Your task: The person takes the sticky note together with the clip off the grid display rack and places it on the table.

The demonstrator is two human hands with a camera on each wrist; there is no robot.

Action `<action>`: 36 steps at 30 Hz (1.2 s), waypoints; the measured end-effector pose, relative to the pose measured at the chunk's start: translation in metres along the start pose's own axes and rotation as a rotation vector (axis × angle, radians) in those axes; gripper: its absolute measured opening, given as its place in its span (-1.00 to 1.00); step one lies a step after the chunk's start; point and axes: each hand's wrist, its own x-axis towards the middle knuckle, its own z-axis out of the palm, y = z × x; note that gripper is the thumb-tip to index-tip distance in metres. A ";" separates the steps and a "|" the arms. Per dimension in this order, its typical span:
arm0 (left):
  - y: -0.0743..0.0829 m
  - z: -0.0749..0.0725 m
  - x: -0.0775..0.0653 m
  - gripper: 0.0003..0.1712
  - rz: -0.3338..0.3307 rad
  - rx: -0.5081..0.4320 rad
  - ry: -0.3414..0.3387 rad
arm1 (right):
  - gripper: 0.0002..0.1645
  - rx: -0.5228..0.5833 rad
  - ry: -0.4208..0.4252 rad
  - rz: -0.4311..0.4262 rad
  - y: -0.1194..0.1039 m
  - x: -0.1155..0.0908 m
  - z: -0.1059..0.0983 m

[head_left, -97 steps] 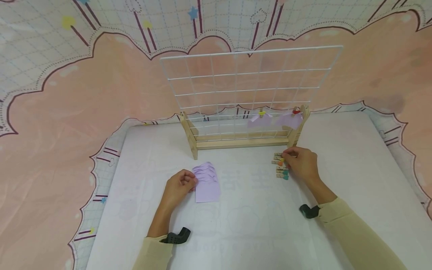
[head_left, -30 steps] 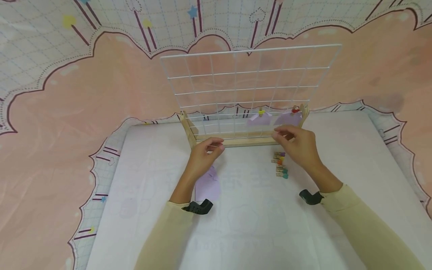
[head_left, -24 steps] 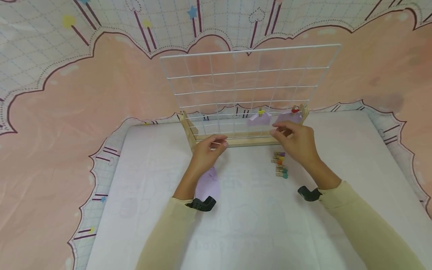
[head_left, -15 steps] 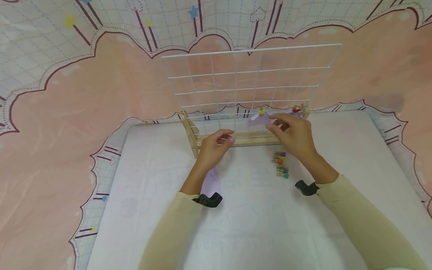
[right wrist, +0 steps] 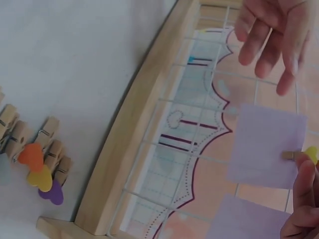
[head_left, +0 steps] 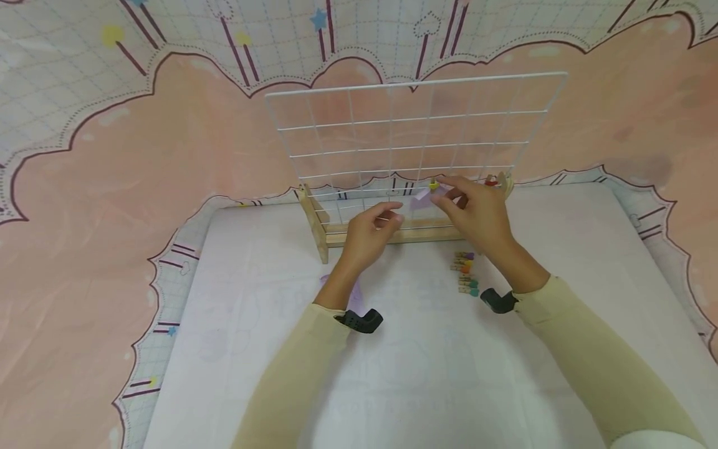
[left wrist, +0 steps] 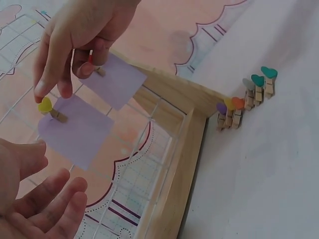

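Note:
My right hand (head_left: 479, 209) is at a clothespin with a yellow heart (left wrist: 45, 105), which clips a purple paper square (left wrist: 77, 137) to the white wire grid (head_left: 391, 149). Its index fingertip meets the heart's edge in the left wrist view; thumb and index stand apart, and no grip on the clothespin is visible. Left of that paper, my left hand (head_left: 367, 237) hovers before the grid, fingers loosely spread and nothing in them. Beside the first paper, a second purple paper (left wrist: 122, 82) hangs from a clothespin with a red heart (head_left: 490, 181), partly covered by the right hand.
A wooden stand (head_left: 318, 227) holds the grid upright. In front of its right end lie several heart clothespins (head_left: 465, 274) in purple, yellow, orange, grey and teal. Purple papers (head_left: 355, 299) lie on the white table (head_left: 426, 368), partly under my left forearm.
My left hand has left the purple papers and my right hand the loose clothespins. Both have moved forward to the grid, the right one sliding leftward to the yellow-heart clothespin.

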 end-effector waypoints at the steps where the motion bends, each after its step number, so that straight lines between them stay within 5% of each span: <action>1: 0.001 0.001 0.001 -0.63 0.003 -0.003 0.002 | -0.54 -0.009 0.001 -0.008 0.000 0.001 0.001; 20: 0.005 0.024 0.019 -0.65 -0.017 -0.192 -0.007 | -0.60 -0.149 0.026 -0.047 0.000 0.016 0.012; 36: 0.008 0.032 0.024 -0.76 -0.051 -0.214 0.033 | -0.80 -0.076 0.117 -0.060 0.002 0.017 0.018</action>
